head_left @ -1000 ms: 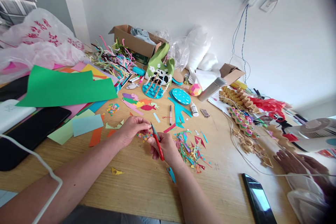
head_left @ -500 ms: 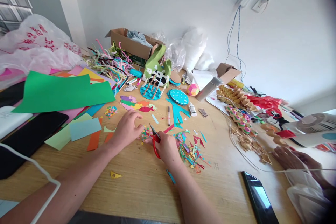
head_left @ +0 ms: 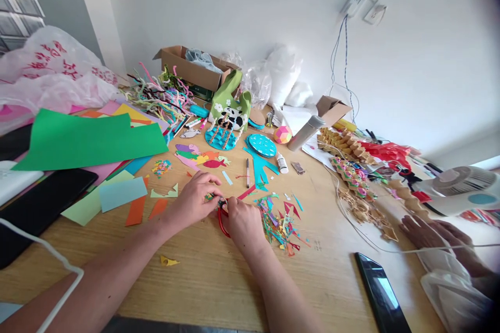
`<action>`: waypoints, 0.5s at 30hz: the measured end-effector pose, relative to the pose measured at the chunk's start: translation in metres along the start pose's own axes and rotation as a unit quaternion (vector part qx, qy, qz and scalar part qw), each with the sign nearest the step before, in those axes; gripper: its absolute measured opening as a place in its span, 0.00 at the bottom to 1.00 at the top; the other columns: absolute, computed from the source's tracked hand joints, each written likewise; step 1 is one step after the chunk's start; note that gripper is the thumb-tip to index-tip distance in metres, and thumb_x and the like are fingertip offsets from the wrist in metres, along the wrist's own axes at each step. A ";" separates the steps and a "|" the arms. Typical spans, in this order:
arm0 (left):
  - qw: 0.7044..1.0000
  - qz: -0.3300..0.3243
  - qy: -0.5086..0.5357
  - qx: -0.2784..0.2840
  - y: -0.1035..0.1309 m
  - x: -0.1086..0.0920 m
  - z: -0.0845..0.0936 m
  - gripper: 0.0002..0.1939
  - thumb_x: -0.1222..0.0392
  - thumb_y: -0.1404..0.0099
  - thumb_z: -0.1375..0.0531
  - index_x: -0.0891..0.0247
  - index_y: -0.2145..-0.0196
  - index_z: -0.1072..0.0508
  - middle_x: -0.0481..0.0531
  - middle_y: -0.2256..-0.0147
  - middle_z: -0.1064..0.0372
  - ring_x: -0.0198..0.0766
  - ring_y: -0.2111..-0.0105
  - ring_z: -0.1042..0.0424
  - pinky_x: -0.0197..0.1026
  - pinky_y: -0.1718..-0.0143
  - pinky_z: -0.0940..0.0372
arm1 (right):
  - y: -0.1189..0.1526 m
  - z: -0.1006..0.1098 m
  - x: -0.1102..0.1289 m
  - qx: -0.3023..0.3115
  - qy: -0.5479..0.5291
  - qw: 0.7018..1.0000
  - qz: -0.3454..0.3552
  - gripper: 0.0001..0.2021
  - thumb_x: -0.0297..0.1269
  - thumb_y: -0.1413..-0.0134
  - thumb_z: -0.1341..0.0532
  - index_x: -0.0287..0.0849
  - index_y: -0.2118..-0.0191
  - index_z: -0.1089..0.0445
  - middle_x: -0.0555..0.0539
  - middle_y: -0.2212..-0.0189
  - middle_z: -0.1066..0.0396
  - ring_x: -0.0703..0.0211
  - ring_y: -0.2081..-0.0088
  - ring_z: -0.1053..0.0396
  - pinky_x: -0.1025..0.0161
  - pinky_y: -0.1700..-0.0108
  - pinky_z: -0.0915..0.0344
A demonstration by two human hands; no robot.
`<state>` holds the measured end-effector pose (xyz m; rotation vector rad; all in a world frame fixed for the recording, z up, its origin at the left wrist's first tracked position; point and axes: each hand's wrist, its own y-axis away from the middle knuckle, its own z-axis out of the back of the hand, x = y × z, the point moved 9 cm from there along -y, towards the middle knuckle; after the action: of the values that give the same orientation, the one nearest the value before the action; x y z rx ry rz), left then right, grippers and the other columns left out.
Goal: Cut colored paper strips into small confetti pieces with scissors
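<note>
Grasping red scissors [head_left: 221, 221], right fingers [head_left: 234, 205] near left fingers [head_left: 206, 188] of unclear hold, open room toward near table edge [head_left: 175, 320].

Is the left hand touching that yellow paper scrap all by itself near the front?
Apart. The head view shows bare wooden table between the left hand and the yellow paper scrap.

The scene is bright, with soft and rather even light, so the shadows on the table [head_left: 207, 281] are weak. Its right side has a pale sheen, and the phone [head_left: 380, 286] reflects a white glare. Near the right edge, the fan [head_left: 464, 184] looks stretched and the corners become dark. Small details at the fingers [head_left: 211, 178] are not sharp.
</note>
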<state>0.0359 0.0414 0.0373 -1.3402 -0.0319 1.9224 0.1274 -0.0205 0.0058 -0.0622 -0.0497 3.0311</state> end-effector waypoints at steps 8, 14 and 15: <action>0.842 0.328 0.420 -0.080 0.014 0.063 -0.007 0.08 0.59 0.57 0.31 0.64 0.79 0.24 0.45 0.82 0.37 0.28 0.80 0.41 0.33 0.78 0.45 | 0.000 0.000 -0.020 -0.060 -0.317 0.942 -0.089 0.19 0.53 0.49 0.41 0.42 0.77 0.39 0.47 0.82 0.31 0.59 0.78 0.34 0.67 0.77 0.49; 0.823 0.336 0.458 0.019 0.020 0.049 -0.034 0.08 0.61 0.55 0.31 0.67 0.77 0.25 0.48 0.80 0.33 0.27 0.79 0.40 0.32 0.79 0.46 | -0.001 0.007 -0.024 -0.119 -0.616 0.776 -0.072 0.13 0.44 0.52 0.37 0.41 0.69 0.36 0.48 0.74 0.31 0.62 0.72 0.36 0.67 0.70 0.40; 0.826 0.332 0.455 0.030 0.021 0.047 -0.037 0.08 0.61 0.54 0.31 0.67 0.78 0.25 0.49 0.79 0.32 0.28 0.79 0.39 0.32 0.77 0.45 | -0.001 0.008 -0.024 -0.118 -0.633 0.762 -0.069 0.12 0.43 0.53 0.36 0.40 0.69 0.36 0.49 0.73 0.32 0.62 0.72 0.36 0.67 0.69 0.40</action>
<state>0.0467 0.0408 -0.0247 -2.2927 1.0815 1.5255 0.1510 -0.0219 0.0145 1.8073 -0.4928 2.2745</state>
